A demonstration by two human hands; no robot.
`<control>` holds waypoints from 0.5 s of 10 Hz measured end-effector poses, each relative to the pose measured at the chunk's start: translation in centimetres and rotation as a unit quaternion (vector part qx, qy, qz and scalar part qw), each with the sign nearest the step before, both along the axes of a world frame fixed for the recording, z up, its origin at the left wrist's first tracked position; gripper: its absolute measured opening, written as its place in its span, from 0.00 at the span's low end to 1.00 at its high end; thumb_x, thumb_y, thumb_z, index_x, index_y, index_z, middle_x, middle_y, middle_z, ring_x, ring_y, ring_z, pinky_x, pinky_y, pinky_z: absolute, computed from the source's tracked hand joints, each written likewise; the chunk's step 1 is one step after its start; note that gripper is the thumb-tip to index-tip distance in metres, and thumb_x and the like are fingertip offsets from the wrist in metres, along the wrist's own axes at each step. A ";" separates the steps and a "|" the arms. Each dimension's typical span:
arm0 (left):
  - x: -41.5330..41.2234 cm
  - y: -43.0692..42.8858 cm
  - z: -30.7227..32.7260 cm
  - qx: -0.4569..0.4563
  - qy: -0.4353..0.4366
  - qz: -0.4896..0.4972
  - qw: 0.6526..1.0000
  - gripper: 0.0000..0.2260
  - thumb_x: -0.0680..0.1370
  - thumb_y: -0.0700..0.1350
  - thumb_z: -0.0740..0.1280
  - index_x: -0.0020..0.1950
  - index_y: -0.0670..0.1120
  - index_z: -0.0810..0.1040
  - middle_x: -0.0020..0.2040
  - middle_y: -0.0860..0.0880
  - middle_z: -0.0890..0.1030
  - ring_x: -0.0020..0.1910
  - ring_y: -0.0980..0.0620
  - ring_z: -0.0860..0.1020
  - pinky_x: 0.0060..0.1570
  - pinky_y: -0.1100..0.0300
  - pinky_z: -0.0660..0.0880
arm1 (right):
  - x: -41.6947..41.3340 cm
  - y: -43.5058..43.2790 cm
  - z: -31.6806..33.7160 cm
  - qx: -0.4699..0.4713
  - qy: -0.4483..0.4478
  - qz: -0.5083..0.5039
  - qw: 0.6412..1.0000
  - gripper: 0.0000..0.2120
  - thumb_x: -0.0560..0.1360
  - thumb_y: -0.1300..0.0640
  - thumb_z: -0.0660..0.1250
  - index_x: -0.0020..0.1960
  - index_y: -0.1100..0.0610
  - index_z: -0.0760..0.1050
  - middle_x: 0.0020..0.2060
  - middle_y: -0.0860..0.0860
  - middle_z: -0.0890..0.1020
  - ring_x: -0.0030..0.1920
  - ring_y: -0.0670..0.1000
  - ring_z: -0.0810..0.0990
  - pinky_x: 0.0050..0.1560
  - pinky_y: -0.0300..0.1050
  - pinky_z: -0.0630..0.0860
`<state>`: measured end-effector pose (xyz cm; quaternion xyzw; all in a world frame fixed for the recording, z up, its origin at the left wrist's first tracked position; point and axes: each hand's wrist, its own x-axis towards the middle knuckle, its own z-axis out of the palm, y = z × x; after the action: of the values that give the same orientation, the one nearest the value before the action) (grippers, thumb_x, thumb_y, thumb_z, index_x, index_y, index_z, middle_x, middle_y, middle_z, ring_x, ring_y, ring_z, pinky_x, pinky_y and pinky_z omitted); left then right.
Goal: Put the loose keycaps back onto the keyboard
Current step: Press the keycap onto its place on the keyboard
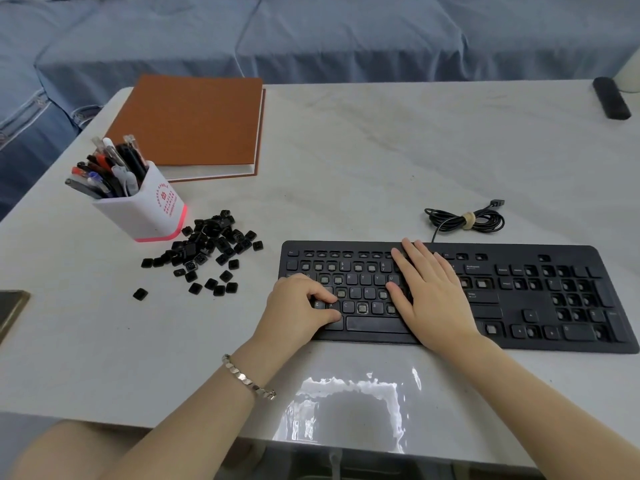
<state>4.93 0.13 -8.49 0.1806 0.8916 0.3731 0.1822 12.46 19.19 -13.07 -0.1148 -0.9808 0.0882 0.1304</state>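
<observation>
A black keyboard [519,306] lies on the table at the right, with several bare key sockets across its rows. A pile of loose black keycaps [207,251] is scattered to its left. My left hand [298,306] sits curled over the keyboard's lower left. Its index fingertip and thumb close around a keycap [331,305] in the bottom letter row, by the X position. My right hand [429,289] rests flat on the middle of the keyboard with straight fingers, covering the keys beneath it.
A white pen holder [149,209] full of pens stands just behind the keycap pile. An orange book [190,123] lies farther back. The coiled keyboard cable [464,220] sits behind the keyboard. A dark object [611,98] lies at the far right corner, a phone [10,310] at the left edge.
</observation>
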 end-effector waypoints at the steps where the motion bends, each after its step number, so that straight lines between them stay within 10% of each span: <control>1: 0.1 0.0 -0.1 0.012 -0.006 0.017 1.000 0.07 0.66 0.43 0.77 0.41 0.51 0.83 0.43 0.55 0.76 0.51 0.51 0.73 0.52 0.60 0.70 | -0.1 0.0 -0.1 0.001 0.003 0.000 1.000 0.26 0.76 0.46 0.52 0.66 0.60 0.72 0.67 0.57 0.72 0.68 0.53 0.64 0.68 0.49 0.55; 5: 0.1 0.1 -0.3 0.008 0.001 0.015 1.000 0.10 0.66 0.43 0.77 0.38 0.55 0.80 0.41 0.56 0.76 0.49 0.51 0.73 0.53 0.56 0.71 | -0.1 0.0 -0.2 0.001 0.008 -0.001 1.000 0.26 0.76 0.46 0.52 0.66 0.60 0.72 0.67 0.57 0.71 0.68 0.54 0.65 0.68 0.49 0.56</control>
<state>5.02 0.24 -8.76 0.1687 0.8914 0.3829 0.1739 12.38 19.19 -13.26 -0.1146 -0.9798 0.0880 0.1386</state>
